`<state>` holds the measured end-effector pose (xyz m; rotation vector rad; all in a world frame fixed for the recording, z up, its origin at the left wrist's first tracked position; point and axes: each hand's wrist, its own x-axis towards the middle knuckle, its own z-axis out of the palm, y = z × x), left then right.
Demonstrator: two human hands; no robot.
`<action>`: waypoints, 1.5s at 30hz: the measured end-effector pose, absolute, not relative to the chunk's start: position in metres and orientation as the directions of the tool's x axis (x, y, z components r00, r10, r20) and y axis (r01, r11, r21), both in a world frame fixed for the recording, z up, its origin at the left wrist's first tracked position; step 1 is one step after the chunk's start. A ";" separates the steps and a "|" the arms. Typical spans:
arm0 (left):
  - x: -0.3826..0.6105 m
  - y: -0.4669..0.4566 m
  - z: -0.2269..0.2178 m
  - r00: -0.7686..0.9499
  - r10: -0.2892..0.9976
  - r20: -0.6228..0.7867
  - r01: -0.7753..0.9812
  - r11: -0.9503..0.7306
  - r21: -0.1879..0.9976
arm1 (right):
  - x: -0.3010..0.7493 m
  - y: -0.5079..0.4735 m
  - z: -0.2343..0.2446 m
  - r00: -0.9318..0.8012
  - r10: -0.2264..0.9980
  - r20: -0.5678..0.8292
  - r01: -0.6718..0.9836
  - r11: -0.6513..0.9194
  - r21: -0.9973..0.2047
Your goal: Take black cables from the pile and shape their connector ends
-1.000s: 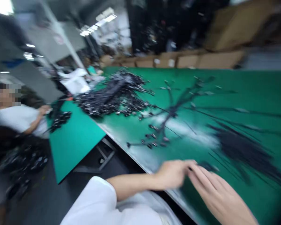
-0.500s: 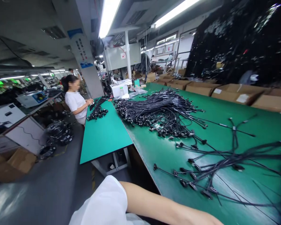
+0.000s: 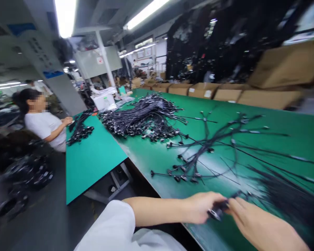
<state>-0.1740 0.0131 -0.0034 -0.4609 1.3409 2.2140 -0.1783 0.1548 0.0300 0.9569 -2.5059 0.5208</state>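
Note:
Near the front edge of the green table, my left hand is closed around a black cable connector with a shiny metal end. My right hand meets it from the right, its fingers pinched on the black cable just behind the connector; blur hides the exact grip. Beyond my hands lies a loose spread of black cables with several connectors towards the left. A blurred bunch of thin black cables lies to the right of my right hand.
A big heap of black cables lies farther back. Cardboard boxes line the far edge. On the left, a person in a white shirt stands at a lower green table with a smaller cable pile.
My view has swung to the right. Both hands have come into sight, together on a cable connector; earlier only my left arm showed, reaching right.

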 end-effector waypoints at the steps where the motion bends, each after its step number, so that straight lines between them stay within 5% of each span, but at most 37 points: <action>1: -0.172 0.009 0.006 -0.828 0.238 -0.508 -0.561 -0.384 0.734 | -0.176 0.154 0.039 -0.734 -0.523 0.434 -0.657 0.707 -0.261; 5: -0.168 -0.008 0.037 -0.948 0.154 -0.277 -0.316 -0.369 0.874 | -0.158 0.141 0.063 -0.933 -0.316 0.174 -0.344 0.633 -0.694; 8: -0.168 -0.021 0.048 -0.962 0.268 -0.050 -0.130 -0.289 0.948 | -0.152 0.133 0.065 -0.949 -0.303 0.086 -0.239 0.514 -0.824; 11: -0.166 -0.032 0.050 -0.918 0.393 0.060 0.039 -0.060 0.997 | -0.152 0.138 0.064 -0.937 -0.334 0.106 -0.296 0.593 -0.749; 14: -0.160 -0.035 0.043 -0.870 0.492 0.037 0.150 0.193 0.970 | -0.149 0.148 0.069 -0.957 -0.239 0.166 -0.291 0.769 -0.569; 16: -0.158 -0.032 0.035 -0.884 0.465 -0.056 0.063 0.236 0.970 | -0.143 0.147 0.072 -0.953 -0.227 0.203 -0.299 0.817 -0.493; 19: -0.159 -0.030 0.032 -0.893 0.381 -0.239 -0.230 0.069 0.971 | -0.129 0.135 0.072 -0.892 -0.409 0.193 -0.450 0.760 -0.469; 22: -0.160 -0.035 0.044 -0.910 0.365 -0.196 -0.236 -0.068 0.969 | -0.123 0.126 0.064 -0.872 -0.482 0.084 -0.449 0.721 -0.528; 26: -0.155 -0.040 0.046 -0.891 0.454 0.024 0.089 0.123 0.988 | -0.139 0.136 0.058 -0.960 -0.275 0.061 -0.252 0.741 -0.622; 28: -0.152 -0.036 0.037 -0.935 0.352 0.039 0.097 0.147 0.984 | -0.147 0.142 0.060 -0.967 -0.215 0.134 -0.246 0.671 -0.700; 30: -0.148 -0.032 0.028 -0.961 0.275 0.009 0.030 0.072 0.997 | -0.150 0.144 0.063 -0.968 -0.188 0.165 -0.241 0.518 -0.821; 33: -0.142 -0.031 0.027 -0.902 0.431 -0.002 0.001 0.007 1.000 | -0.148 0.137 0.060 -0.966 -0.257 0.007 -0.034 0.100 -0.994; 37: -0.136 -0.031 0.043 -0.844 0.530 0.078 0.095 0.004 0.995 | -0.142 0.128 0.043 -0.795 -0.533 -0.291 0.492 -0.286 -0.822; 41: -0.136 -0.026 0.051 -0.881 0.472 -0.026 -0.088 -0.110 0.990 | -0.133 0.135 0.032 -0.731 -0.594 -0.337 0.536 -0.193 -0.822; 43: -0.138 -0.023 0.048 -0.937 0.338 -0.094 -0.161 -0.176 0.971 | -0.132 0.145 0.032 -0.822 -0.471 -0.321 0.390 -0.053 -0.920; 45: -0.142 -0.021 0.043 -0.969 0.214 -0.123 -0.156 -0.147 0.977 | -0.133 0.153 0.035 -0.957 -0.222 -0.189 0.189 0.022 -0.982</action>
